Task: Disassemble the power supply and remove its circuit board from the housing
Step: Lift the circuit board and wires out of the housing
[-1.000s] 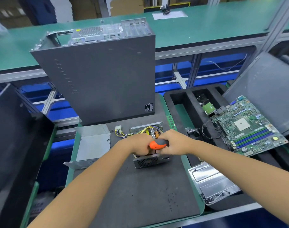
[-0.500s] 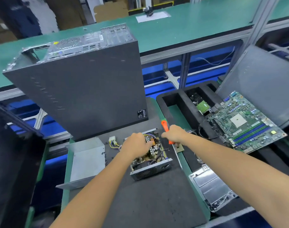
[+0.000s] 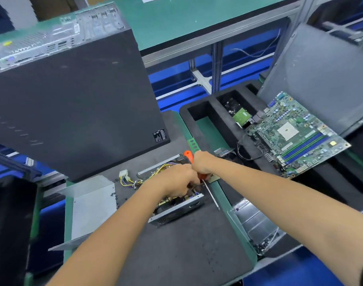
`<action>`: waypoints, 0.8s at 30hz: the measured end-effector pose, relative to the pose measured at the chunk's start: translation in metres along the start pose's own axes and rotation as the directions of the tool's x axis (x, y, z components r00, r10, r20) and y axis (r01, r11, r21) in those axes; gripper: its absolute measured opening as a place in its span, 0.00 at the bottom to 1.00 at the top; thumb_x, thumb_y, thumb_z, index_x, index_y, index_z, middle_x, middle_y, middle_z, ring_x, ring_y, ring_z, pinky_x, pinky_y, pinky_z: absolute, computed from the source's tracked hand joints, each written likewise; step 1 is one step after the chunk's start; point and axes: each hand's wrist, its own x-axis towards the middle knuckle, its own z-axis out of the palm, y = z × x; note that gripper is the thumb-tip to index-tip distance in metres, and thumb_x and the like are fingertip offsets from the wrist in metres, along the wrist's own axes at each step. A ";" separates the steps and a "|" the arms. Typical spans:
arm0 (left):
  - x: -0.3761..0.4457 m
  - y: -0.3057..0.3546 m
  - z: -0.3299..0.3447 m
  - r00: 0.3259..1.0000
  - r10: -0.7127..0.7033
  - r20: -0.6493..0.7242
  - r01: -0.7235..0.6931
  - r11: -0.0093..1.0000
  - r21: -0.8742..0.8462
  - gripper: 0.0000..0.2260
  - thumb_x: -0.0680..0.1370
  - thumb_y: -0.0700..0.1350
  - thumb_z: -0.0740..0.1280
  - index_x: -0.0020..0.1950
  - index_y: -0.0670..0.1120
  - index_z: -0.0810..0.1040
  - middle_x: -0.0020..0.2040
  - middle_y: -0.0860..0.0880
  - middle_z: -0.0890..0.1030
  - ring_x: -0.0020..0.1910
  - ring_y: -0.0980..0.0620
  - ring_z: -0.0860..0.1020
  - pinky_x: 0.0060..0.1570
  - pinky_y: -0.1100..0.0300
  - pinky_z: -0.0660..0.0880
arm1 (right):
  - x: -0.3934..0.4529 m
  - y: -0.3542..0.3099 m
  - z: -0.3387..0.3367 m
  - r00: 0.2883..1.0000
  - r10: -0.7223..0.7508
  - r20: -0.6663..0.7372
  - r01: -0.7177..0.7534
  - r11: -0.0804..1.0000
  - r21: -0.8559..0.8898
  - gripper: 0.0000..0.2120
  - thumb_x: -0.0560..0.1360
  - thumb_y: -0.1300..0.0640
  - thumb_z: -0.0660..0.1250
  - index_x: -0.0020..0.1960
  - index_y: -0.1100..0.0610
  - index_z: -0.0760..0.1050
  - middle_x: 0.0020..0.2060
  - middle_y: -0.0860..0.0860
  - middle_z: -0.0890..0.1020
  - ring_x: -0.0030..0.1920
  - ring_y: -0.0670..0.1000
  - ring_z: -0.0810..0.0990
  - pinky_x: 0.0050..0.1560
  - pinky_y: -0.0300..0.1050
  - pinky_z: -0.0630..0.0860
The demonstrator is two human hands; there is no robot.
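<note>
The open power supply housing [image 3: 177,210] lies on the dark mat [image 3: 176,250], its circuit board [image 3: 166,201] and yellow wires [image 3: 127,181] exposed inside. My left hand [image 3: 176,180] reaches into the housing with curled fingers on the board's parts. My right hand [image 3: 201,163] grips an orange-handled screwdriver [image 3: 188,155]; its metal shaft [image 3: 212,198] points down and toward me, past the housing's right edge. The removed metal cover [image 3: 91,207] lies to the left.
A large dark computer case [image 3: 73,112] stands behind the mat. A black foam tray [image 3: 213,129] on the right holds a motherboard [image 3: 296,137] and a drive [image 3: 241,116]. A silver tray [image 3: 257,228] with several screws sits at the right front.
My right hand has come back to the housing's right rim beside my left hand, still holding the screwdriver, with its shaft now pointing toward me. The camera has shifted left and closer.
</note>
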 end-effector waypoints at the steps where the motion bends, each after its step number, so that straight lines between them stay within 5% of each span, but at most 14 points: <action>1: 0.004 0.001 0.002 0.998 0.029 0.052 -0.030 0.999 0.015 0.09 0.70 0.36 0.65 0.45 0.49 0.80 0.45 0.47 0.77 0.45 0.45 0.73 0.44 0.54 0.71 | 0.000 0.002 0.000 1.000 0.000 0.006 0.000 1.000 0.007 0.09 0.78 0.57 0.63 0.49 0.64 0.74 0.54 0.64 0.81 0.46 0.62 0.81 0.36 0.48 0.76; 4: 0.009 0.003 0.006 0.984 0.049 0.169 -0.050 0.999 0.002 0.14 0.74 0.40 0.64 0.57 0.53 0.80 0.51 0.51 0.81 0.50 0.47 0.74 0.54 0.55 0.68 | 0.000 0.005 0.001 1.000 -0.012 0.013 0.012 1.000 0.020 0.13 0.75 0.54 0.67 0.37 0.59 0.67 0.49 0.62 0.82 0.37 0.58 0.78 0.29 0.46 0.74; 8: 0.012 0.003 0.003 0.984 0.000 0.178 0.021 0.993 -0.116 0.12 0.73 0.39 0.65 0.53 0.50 0.80 0.51 0.49 0.81 0.50 0.47 0.76 0.52 0.56 0.73 | 0.001 0.006 0.000 0.999 -0.010 0.031 0.009 0.999 0.043 0.11 0.74 0.54 0.67 0.48 0.62 0.73 0.46 0.62 0.82 0.37 0.60 0.80 0.31 0.46 0.76; 12: 0.011 0.005 -0.004 0.972 -0.023 0.234 0.070 0.978 -0.195 0.13 0.71 0.36 0.64 0.53 0.48 0.79 0.51 0.49 0.81 0.49 0.48 0.77 0.49 0.57 0.75 | 0.002 0.008 -0.001 0.999 -0.020 0.038 0.020 1.000 0.001 0.10 0.73 0.55 0.67 0.48 0.61 0.71 0.45 0.61 0.80 0.41 0.61 0.81 0.40 0.49 0.79; 16: 0.012 0.005 -0.010 0.962 -0.095 0.257 0.168 0.947 -0.276 0.09 0.72 0.37 0.61 0.40 0.48 0.79 0.35 0.51 0.79 0.25 0.63 0.73 0.27 0.68 0.69 | -0.001 0.008 -0.001 0.998 -0.052 0.020 0.054 0.995 -0.083 0.11 0.76 0.58 0.64 0.39 0.61 0.65 0.42 0.61 0.78 0.33 0.59 0.79 0.31 0.48 0.78; 18: 0.019 0.009 -0.008 0.969 -0.132 0.211 0.176 0.963 -0.205 0.12 0.73 0.38 0.61 0.29 0.47 0.71 0.26 0.51 0.71 0.23 0.57 0.67 0.27 0.62 0.64 | 0.000 0.010 0.001 0.997 -0.078 0.009 0.078 0.990 -0.116 0.06 0.79 0.61 0.60 0.45 0.62 0.66 0.50 0.63 0.79 0.44 0.62 0.82 0.41 0.52 0.80; 20: 0.025 0.014 -0.004 0.967 -0.159 0.200 0.191 0.969 -0.154 0.14 0.73 0.40 0.63 0.27 0.46 0.68 0.26 0.49 0.70 0.27 0.51 0.66 0.30 0.60 0.64 | 0.001 0.011 0.002 0.997 -0.083 -0.002 0.082 0.986 -0.145 0.09 0.82 0.62 0.57 0.61 0.63 0.67 0.58 0.64 0.77 0.55 0.64 0.79 0.51 0.53 0.78; 24: 0.032 0.020 0.001 0.954 -0.171 0.245 0.188 0.981 -0.045 0.04 0.75 0.45 0.68 0.44 0.46 0.82 0.42 0.47 0.81 0.40 0.48 0.76 0.41 0.58 0.73 | 0.000 0.018 0.004 0.999 -0.040 0.000 0.039 0.979 -0.198 0.22 0.78 0.63 0.63 0.70 0.66 0.62 0.62 0.62 0.75 0.61 0.62 0.76 0.54 0.49 0.74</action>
